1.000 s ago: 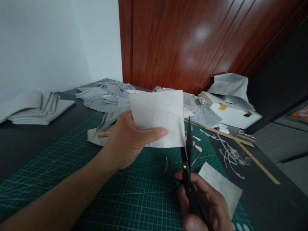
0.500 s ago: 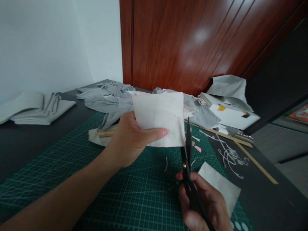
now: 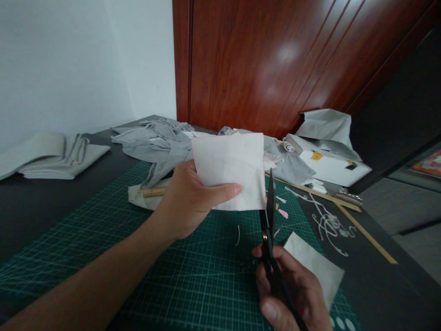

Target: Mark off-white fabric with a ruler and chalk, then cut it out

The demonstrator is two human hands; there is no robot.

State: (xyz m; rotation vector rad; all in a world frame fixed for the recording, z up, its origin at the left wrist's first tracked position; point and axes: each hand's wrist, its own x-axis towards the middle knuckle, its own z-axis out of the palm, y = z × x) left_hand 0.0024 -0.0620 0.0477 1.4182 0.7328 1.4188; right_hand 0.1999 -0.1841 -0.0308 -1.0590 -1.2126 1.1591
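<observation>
Left hand: the left hand (image 3: 188, 202) holds a white fabric square (image 3: 230, 169) upright above the cutting mat (image 3: 103, 239), thumb across the front face along the lower edge, the other fingers hidden behind the cloth.
Right hand: the right hand (image 3: 292, 294) is wrapped round the handles of black scissors (image 3: 269, 230), blades pointing up and away.
Blades: they look closed or nearly so; their tips lie against the right edge of the square, near its lower right corner. Whether cloth sits between them cannot be told.
Cloth position: raised between the two hands, just left of the blades, clear of the mat.
Below the right hand: a second pale fabric piece (image 3: 317, 269) lies flat on the mat, partly under the wrist.
Right of the scissors: white thread trimmings (image 3: 329, 225) and a wooden ruler (image 3: 347, 216) on the dark table (image 3: 41, 207).
Beyond the left hand: a heap of grey cloth (image 3: 158, 145); further left, a folded stack (image 3: 48, 158).
Technique, as a judgement: a clean trim along this edge probably calls for keeping the cloth taut close to the blades, holding the thumb well away from the cutting line, and closing the blades in long strokes, not short snips.
</observation>
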